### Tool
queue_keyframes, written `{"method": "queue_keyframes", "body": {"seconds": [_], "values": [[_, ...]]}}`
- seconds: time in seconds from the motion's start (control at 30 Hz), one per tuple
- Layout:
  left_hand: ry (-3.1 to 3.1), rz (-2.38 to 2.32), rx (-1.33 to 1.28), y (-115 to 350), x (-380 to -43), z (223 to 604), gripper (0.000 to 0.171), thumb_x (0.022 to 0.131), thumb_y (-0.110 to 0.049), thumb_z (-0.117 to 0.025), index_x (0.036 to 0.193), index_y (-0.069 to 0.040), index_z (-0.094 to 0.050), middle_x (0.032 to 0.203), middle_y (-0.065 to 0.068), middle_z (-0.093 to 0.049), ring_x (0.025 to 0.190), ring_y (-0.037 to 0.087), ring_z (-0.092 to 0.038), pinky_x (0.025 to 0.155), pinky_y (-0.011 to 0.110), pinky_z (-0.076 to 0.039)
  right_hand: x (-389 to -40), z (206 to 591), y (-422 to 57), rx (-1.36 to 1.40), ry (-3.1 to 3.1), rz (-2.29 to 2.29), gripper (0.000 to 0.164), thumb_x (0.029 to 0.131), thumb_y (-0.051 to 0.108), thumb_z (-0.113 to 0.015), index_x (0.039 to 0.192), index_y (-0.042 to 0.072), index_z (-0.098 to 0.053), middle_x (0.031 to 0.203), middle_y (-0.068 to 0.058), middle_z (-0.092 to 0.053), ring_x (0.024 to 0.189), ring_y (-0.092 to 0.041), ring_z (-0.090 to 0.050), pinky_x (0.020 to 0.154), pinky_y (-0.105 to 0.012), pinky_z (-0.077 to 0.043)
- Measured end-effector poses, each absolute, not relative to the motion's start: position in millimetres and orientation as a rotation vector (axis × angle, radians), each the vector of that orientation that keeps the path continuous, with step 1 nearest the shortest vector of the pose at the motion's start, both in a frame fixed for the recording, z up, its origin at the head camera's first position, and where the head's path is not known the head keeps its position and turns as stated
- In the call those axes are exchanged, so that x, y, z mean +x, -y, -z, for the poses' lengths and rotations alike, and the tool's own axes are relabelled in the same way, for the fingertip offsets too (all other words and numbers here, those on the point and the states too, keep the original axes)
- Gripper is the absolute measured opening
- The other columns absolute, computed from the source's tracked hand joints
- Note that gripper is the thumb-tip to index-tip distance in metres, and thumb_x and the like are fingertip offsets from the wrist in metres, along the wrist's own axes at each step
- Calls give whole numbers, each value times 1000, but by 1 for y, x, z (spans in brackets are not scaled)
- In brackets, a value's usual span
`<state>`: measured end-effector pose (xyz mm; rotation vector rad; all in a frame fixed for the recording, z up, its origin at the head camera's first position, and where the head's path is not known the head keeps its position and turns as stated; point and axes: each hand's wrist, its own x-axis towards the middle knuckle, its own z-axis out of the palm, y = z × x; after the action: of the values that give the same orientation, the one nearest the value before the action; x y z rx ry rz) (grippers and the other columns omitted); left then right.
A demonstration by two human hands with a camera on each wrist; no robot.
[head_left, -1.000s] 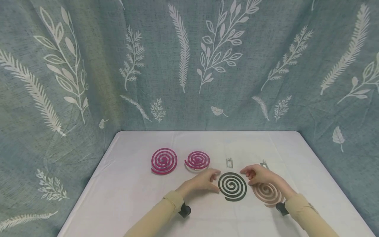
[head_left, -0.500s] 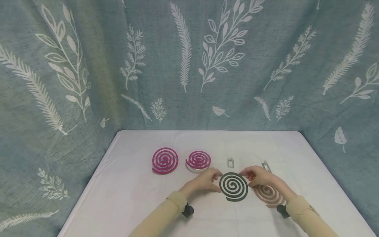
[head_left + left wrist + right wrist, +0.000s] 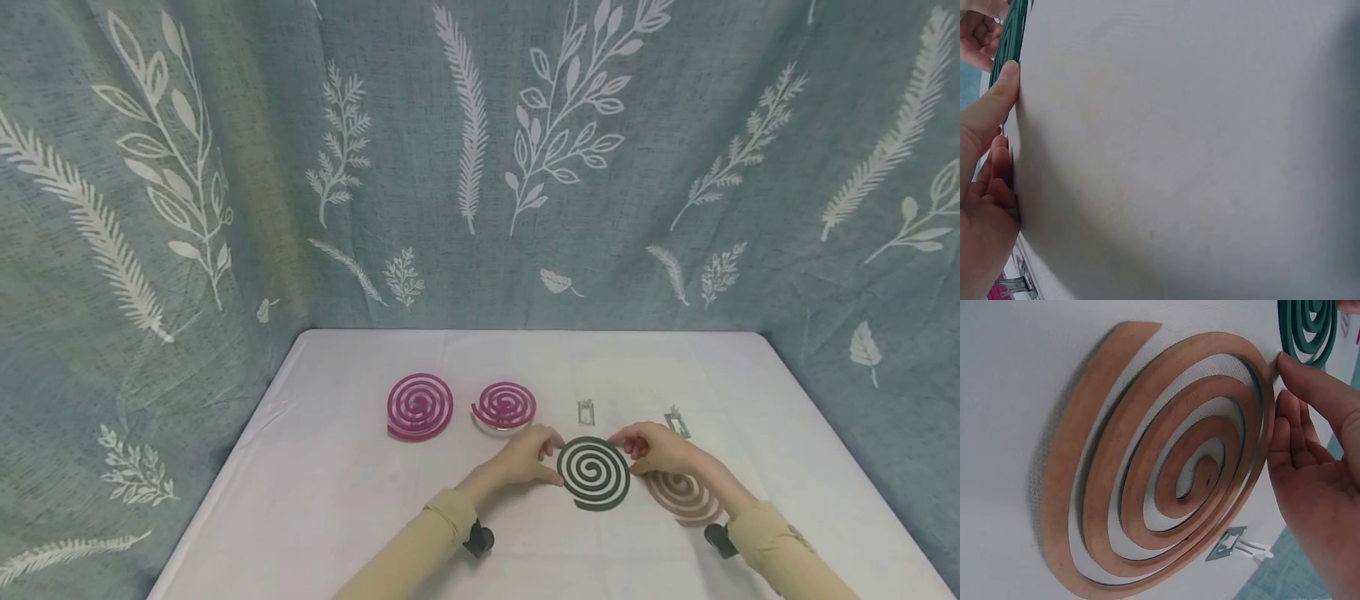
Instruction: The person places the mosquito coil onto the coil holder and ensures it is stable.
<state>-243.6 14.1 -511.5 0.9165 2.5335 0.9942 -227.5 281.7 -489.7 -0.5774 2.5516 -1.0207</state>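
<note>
While the left hand [image 3: 525,457] grips the green coil [image 3: 592,473] at one rim, the right hand [image 3: 655,448] grips the opposite rim, thumb and fingers bent. Coil's between the hands; can't tell if it touches the white table [image 3: 360,517]. Brown coil [image 3: 680,485] just beside it, partly under the right wrist. Two magenta coils [image 3: 420,405] over to the left.

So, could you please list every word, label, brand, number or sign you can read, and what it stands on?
None can be read: the dark green spiral coil, brown spiral coil, magenta spiral coils and small silver metal stands show no readable lettering.
The blue-green cloth carries only white leaf prints.
Small dark mark on the beige right sleeve: too blurred to read.
</note>
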Motion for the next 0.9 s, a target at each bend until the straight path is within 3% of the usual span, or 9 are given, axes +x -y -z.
{"method": "queue_keyframes", "body": {"seconds": [0.43, 0.9], "values": [[-2579, -1022, 918, -14, -240, 516, 51, 69, -20, -83, 112, -5, -61, 94, 4, -62, 82, 9, -55, 75, 16, -45, -224, 496, -284, -563, -2566, 1042, 45, 74, -2, -68, 119, 1, -63, 86, -3, -56, 73, -8, -48, 67, -19, -47], [-2532, -1122, 848, -13, -237, 516, 53, 72, -19, -81, 117, -7, -56, 102, 4, -62, 87, 9, -55, 77, 17, -45, -226, 500, -287, -571, -2492, 1169, 50, 77, -4, -66, 126, -1, -58, 95, -9, -61, 80, -8, -54, 71, -19, -50]]}}
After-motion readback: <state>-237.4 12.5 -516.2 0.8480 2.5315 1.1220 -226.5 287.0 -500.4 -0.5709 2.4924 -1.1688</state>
